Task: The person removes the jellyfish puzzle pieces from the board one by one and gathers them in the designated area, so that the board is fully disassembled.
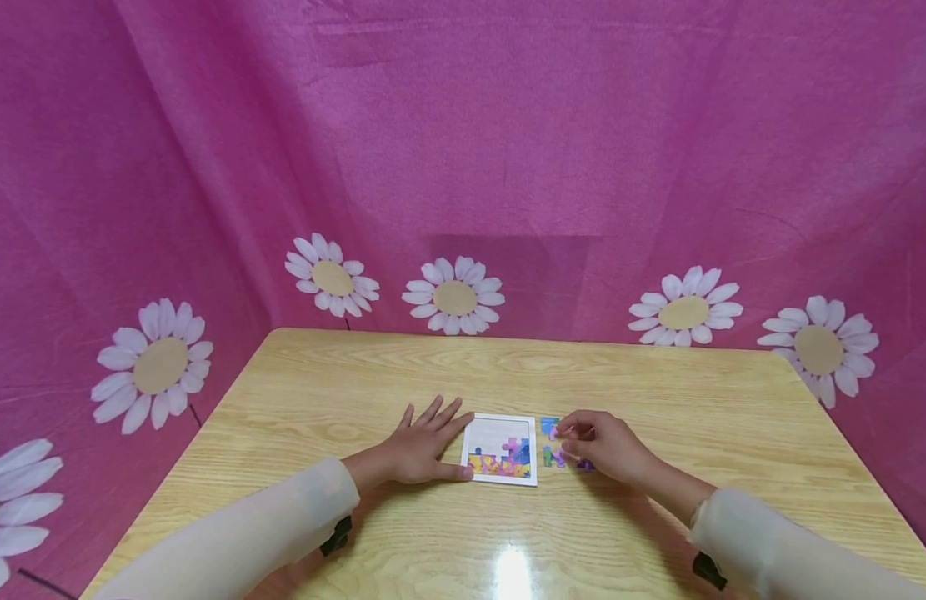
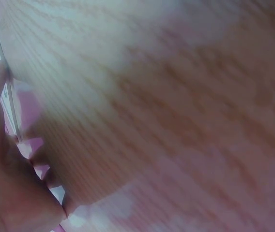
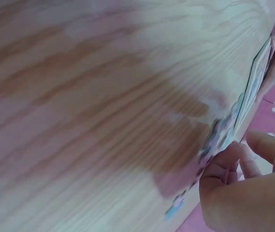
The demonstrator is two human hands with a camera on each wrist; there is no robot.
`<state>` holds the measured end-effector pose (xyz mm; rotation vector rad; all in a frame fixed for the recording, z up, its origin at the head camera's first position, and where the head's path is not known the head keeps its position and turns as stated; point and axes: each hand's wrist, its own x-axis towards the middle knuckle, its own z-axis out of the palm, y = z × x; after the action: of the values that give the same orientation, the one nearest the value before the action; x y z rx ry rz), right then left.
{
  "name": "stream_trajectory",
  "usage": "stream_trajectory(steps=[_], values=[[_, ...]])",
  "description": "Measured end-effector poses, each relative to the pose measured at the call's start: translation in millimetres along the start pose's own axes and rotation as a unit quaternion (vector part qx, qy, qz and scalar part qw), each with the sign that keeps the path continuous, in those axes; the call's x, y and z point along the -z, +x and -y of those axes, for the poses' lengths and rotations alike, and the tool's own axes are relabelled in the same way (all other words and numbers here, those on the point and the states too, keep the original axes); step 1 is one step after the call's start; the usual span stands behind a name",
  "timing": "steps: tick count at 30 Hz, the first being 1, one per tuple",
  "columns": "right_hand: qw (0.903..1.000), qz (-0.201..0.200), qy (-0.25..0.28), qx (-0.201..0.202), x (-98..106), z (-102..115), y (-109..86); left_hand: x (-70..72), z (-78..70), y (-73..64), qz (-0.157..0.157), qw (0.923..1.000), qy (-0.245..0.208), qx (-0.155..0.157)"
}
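Observation:
A square white-framed jigsaw puzzle (image 1: 533, 454) lies on the table, with colourful pieces fitted along its lower part and right side. My left hand (image 1: 421, 446) is spread flat at its left side, thumb and a fingertip touching the frame's edge. Several loose jigsaw pieces (image 1: 548, 457) lie just right of the frame. Over them is my right hand (image 1: 605, 446), fingers bent, with a gap between thumb and index finger. In the right wrist view, no piece shows between the fingertips of the right hand (image 3: 246, 179). Part of the loose pieces is hidden under this hand.
The wooden table (image 1: 342, 375) has a bright light reflection near its front. A pink cloth (image 1: 463, 150) with white daisies hangs behind the table and along its sides. Dark wrist bands (image 1: 335, 536) show under the pale sleeves.

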<state>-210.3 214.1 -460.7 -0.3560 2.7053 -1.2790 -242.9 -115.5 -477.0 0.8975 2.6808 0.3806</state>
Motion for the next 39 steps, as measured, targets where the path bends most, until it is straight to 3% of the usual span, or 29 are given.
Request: stream_trajectory(steps=[6,18,30,39], values=[[0.9991,0.012,0.035,0.020,-11,7,7.0,0.1,0.3,0.7,0.000,1.0000,0.000,0.000],[0.9984,0.031,0.041,0.025,-27,19,17.4,0.3,0.2,0.7,0.001,1.0000,0.002,0.002],[0.9987,0.028,-0.008,0.043,-36,24,20.0,0.3,0.3,1.3,0.002,1.0000,0.001,0.006],[0.9981,0.031,-0.045,0.028,-37,27,21.5,-0.2,1.1,1.3,-0.001,1.0000,0.000,0.000]])
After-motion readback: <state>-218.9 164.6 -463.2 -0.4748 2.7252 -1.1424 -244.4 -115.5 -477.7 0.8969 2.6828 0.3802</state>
